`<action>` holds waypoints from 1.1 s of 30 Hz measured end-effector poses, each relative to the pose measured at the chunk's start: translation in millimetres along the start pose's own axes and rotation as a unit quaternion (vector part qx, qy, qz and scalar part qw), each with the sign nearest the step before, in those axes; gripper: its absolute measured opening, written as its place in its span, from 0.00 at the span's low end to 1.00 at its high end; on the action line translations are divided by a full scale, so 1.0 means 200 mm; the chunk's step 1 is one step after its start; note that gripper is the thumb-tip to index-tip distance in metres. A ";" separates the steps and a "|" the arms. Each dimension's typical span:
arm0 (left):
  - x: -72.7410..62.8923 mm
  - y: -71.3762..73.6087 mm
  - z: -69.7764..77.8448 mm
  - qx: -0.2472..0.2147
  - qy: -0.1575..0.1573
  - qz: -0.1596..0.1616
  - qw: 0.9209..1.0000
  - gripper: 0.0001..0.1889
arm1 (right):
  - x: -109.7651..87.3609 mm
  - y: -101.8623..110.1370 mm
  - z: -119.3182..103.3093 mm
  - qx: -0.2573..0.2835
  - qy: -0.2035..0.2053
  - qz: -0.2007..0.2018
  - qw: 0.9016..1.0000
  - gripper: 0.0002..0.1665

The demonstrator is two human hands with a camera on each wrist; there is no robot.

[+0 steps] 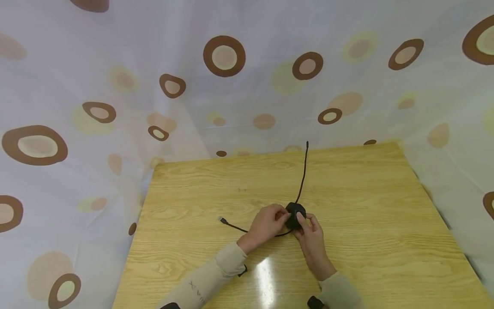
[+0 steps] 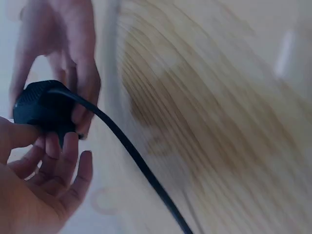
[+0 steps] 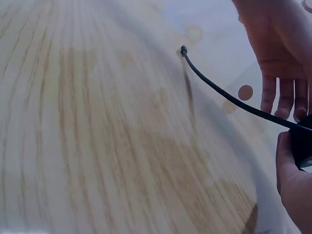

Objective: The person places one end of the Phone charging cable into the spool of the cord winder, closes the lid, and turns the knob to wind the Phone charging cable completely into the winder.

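A small black many-sided case point(image 1: 295, 210) with a black cable point(image 1: 302, 177) running out of it is held above the wooden table between both hands. My left hand point(image 1: 266, 225) pinches the case's left edge with thumb and fingers. On the right side, my right hand point(image 1: 314, 244) grips it, thumb across the top. A USB plug point(image 1: 221, 220) ends the cable's left run, which passes under my left wrist. The other run points away from me to a small connector point(image 1: 307, 145), seen also in the right wrist view. Ribbed texture shows on the case point(image 2: 36, 95) in the left wrist view.
The wood-grain table point(image 1: 366, 206) spreads around the hands, with a light glare near its front. White sheeting point(image 1: 262, 98) with brown and yellow circles rises behind it and along both sides. Dark straps point(image 1: 315, 302) sit at the cuffs.
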State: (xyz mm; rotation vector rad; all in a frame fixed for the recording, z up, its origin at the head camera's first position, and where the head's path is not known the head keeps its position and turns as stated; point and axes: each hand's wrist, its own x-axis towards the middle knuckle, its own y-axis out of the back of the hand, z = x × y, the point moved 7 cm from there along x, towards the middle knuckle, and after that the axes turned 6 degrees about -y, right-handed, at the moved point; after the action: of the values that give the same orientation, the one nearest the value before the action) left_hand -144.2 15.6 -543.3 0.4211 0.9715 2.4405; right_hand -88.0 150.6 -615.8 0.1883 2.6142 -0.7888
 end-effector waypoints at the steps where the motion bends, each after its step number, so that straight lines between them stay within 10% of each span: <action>1: 0.00 0.01 0.02 0.035 -0.033 0.000 0.999 0.11 | 0.00 0.00 0.00 0.009 -0.003 -0.010 1.000 0.10; 3: -0.01 0.02 0.05 0.117 -0.114 0.006 0.987 0.09 | 0.00 -0.01 0.00 0.029 -0.015 -0.032 0.999 0.10; 10: -0.08 0.04 0.12 0.290 -0.337 0.024 0.895 0.14 | 0.01 -0.02 0.00 0.025 -0.063 -0.090 0.994 0.23; 20: -0.10 0.01 0.12 0.368 -0.419 0.032 0.830 0.11 | 0.01 -0.03 0.05 0.036 -0.111 -0.142 0.983 0.38; 33: -0.10 0.02 0.12 0.413 -0.556 0.076 0.718 0.21 | 0.00 -0.02 0.04 0.032 -0.102 -0.166 0.980 0.37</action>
State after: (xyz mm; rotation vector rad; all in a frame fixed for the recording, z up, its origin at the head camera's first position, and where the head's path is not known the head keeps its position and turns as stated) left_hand -118.7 15.6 -525.1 2.0027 1.3112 1.1669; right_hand -85.7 142.5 -619.0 -0.3051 2.4557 -0.9482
